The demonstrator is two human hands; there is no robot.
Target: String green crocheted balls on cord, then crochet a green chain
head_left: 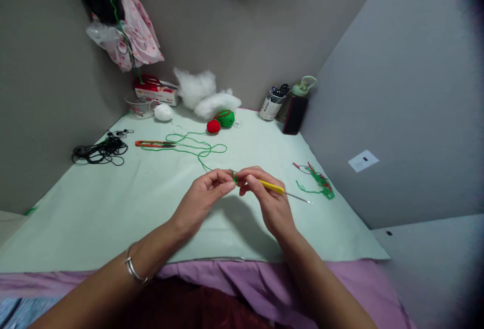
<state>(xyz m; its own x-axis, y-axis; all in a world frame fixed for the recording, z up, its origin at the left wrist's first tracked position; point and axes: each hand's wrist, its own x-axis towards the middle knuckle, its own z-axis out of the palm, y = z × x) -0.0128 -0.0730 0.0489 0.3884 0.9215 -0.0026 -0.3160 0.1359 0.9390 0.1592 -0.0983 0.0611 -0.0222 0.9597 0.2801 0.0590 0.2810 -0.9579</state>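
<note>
Between the fingertips of my left hand is a small piece of green crochet work, pinched by thumb and fingers. My right hand closes around a crochet hook with a yellow handle. One metal end of the hook sticks out to the right, past the hand; its other end is at the green piece, partly hidden by my fingers. Green yarn runs from the piece and lies in loose loops on the table. Both hands are close together above the front middle of the table.
Orange thread snips lie by the yarn loops, left of them a black cord tangle. Behind are a red yarn ball, a green ball and white stuffing. Yarn scraps, a phone and a pen cup stand right.
</note>
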